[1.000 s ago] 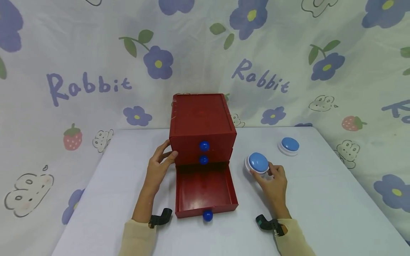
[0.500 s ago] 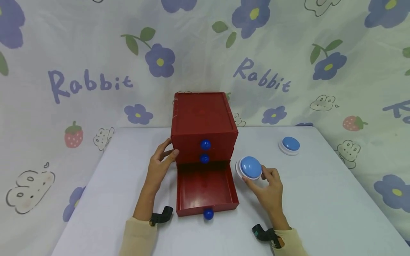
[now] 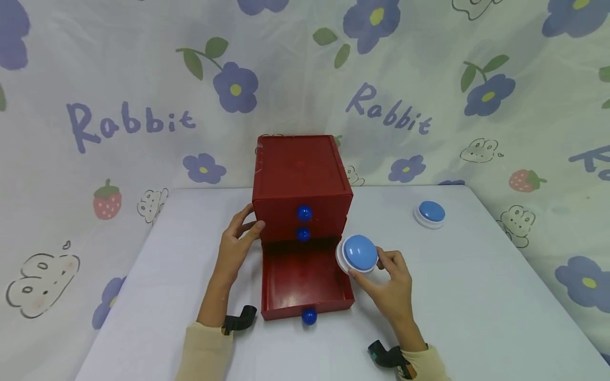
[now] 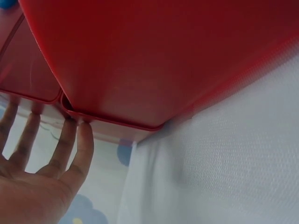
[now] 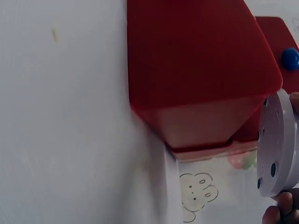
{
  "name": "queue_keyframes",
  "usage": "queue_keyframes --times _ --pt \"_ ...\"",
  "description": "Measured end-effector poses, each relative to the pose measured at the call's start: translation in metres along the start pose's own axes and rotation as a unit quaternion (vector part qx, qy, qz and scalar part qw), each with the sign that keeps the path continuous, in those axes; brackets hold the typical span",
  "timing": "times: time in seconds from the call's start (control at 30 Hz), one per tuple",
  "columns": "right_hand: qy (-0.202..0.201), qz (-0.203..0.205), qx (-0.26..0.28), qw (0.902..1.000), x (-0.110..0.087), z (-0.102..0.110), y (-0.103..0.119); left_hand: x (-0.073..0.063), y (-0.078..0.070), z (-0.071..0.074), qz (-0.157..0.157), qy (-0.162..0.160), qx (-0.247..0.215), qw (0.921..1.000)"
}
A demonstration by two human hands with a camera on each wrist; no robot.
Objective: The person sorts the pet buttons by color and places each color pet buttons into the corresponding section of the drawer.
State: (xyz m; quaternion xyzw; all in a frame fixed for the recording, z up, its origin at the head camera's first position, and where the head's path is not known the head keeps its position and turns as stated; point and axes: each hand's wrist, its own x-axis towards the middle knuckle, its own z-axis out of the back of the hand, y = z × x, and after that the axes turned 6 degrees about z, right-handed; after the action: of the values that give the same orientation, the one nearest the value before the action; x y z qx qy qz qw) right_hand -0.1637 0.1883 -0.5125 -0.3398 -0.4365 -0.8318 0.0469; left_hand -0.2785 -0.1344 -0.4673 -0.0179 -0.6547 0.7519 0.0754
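A red drawer cabinet (image 3: 301, 166) with blue knobs stands at the middle of the table, its bottom drawer (image 3: 305, 283) pulled out. My left hand (image 3: 233, 246) rests against the cabinet's left side; its fairly straight fingers reach the side wall in the left wrist view. My right hand (image 3: 394, 286) pinches a push button (image 3: 360, 253), with a blue dome on a round white base, by its rim. The button is held tilted above the drawer's right wall. Its white underside (image 5: 271, 144) with small dark holes shows in the right wrist view. No contents are visible in the drawer.
A second blue and white push button (image 3: 430, 214) lies at the back right of the white table (image 3: 486, 296). A patterned cloth (image 3: 295, 69) hangs behind the table. Two blue knobs (image 3: 304, 214) stick out from the upper, closed drawers.
My right hand has carried the push button leftward, from the table beside the cabinet to above the drawer's right wall. The left hand stays against the cabinet.
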Motion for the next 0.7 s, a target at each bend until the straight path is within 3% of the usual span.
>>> queue_keyframes --times 0.13,0.7 --pt "0.004 0.018 -0.002 0.9998 -0.002 -0.003 0.007 0.008 0.015 0.001 -0.005 -0.008 0.001 1.0000" --pt "0.036 0.010 -0.004 0.9993 -0.014 -0.026 0.040 0.007 0.013 0.000 -0.010 -0.010 0.003 0.9999"
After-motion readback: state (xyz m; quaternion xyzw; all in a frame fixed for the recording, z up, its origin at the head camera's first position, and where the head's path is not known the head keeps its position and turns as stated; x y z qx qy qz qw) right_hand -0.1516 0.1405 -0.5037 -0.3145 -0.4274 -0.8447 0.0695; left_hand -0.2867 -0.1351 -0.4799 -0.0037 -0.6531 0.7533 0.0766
